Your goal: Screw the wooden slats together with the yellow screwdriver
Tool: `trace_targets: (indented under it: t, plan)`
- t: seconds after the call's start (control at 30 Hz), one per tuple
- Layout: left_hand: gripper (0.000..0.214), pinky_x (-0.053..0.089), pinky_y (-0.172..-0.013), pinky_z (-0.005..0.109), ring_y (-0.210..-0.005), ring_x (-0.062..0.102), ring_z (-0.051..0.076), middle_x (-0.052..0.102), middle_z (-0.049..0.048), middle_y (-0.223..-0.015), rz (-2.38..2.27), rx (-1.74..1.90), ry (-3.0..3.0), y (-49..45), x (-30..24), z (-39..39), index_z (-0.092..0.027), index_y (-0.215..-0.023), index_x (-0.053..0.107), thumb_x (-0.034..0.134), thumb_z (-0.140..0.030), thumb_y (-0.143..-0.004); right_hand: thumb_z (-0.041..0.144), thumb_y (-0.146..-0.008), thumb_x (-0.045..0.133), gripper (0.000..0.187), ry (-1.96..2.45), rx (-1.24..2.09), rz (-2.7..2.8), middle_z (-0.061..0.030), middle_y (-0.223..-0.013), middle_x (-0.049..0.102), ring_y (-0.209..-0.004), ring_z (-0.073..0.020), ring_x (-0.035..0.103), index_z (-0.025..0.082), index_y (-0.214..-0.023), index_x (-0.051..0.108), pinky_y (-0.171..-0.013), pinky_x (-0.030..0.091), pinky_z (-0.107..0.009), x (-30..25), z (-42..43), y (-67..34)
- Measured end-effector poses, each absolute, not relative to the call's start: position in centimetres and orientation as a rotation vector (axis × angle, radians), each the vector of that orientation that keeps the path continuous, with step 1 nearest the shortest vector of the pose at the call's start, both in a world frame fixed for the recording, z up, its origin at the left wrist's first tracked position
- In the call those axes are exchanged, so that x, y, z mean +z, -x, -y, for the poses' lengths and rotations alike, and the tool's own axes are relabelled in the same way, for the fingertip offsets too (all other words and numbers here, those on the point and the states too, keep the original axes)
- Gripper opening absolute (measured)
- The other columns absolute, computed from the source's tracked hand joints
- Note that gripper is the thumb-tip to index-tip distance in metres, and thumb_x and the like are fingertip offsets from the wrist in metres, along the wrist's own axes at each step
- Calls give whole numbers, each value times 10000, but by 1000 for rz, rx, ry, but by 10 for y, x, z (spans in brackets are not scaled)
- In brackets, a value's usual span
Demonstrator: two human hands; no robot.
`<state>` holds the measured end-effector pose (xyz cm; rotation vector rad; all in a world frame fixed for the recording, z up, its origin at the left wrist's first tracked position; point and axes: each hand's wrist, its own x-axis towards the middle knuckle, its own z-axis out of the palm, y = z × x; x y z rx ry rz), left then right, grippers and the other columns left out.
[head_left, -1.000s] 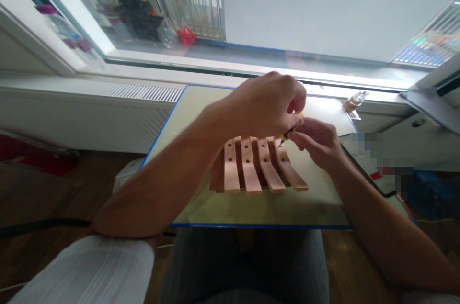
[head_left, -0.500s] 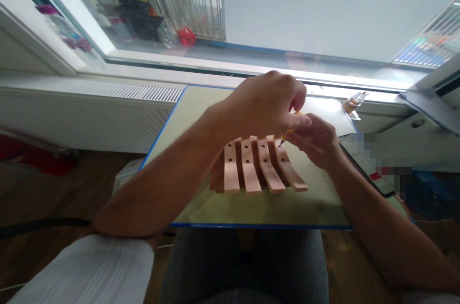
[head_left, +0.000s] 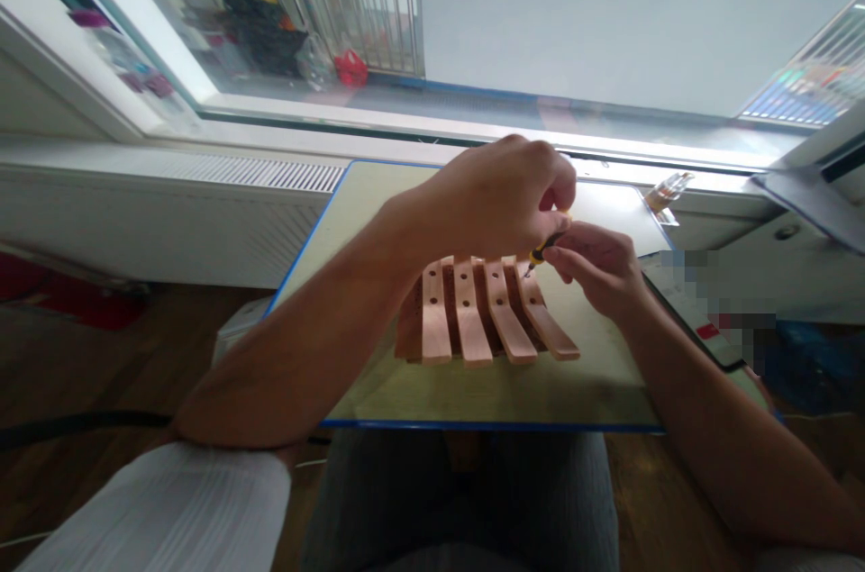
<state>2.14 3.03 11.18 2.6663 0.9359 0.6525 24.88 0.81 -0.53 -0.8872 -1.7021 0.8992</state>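
Note:
A small yellow-and-black screwdriver (head_left: 539,255) leans with its tip at the upper hole of the rightmost wooden strip. My left hand (head_left: 510,194) is closed over the top of its handle, from above. From the right, my right hand (head_left: 600,264) pinches at the handle lower down, thumb and fingertips against it. Below my hands lies a wooden piece with several bent, pale wooden strips (head_left: 473,329) side by side on a darker reddish base (head_left: 409,338). Each strip has dark round holes. My left hand and forearm cover the back of the piece.
The piece rests on a small pale table (head_left: 432,401) with a blue edge. Behind it are a radiator (head_left: 270,176) and a window. A clear container (head_left: 668,192) stands by the table's back right corner, and a dark-edged flat panel (head_left: 689,311) is at the right.
The fingers of my right hand have shifted slightly and loosened around the screwdriver, so more of its handle shows. My left hand stays at the top, and the wooden piece has hardly moved.

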Motion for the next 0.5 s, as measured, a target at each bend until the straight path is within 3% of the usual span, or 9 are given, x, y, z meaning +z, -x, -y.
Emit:
trace_targets:
  t: [0.2, 0.4, 0.5]
  plan:
    - [348, 510, -823, 379, -948, 701, 230, 789, 82, -1015, -875, 635, -2669, -21, 110, -32, -222, -1116, 864, 638, -217, -851, 337, -942, 881, 158, 875, 889, 1701, 17, -731, 646, -598, -102, 468, 211, -945, 787, -547, 360, -289, -5, -8, -246]
    - [325, 503, -797, 369, -913, 698, 224, 783, 81, -997, -962, 646, -2650, -22, 111, -31, -206, -1127, 843, 708, -417, -920, 349, -871, 947, 284, 880, 842, 1679, 51, -684, 574, -589, -96, 435, 217, -854, 696, -538, 362, -277, -6, -10, -244]
    - [309, 496, -781, 365, -899, 699, 223, 780, 84, -959, -1003, 658, -2642, -23, 112, -29, -198, -1091, 842, 715, -425, -923, 377, -838, 974, 336, 920, 789, 1664, 59, -684, 543, -603, -94, 409, 217, -837, 679, -539, 352, -269, -9, -12, -244]
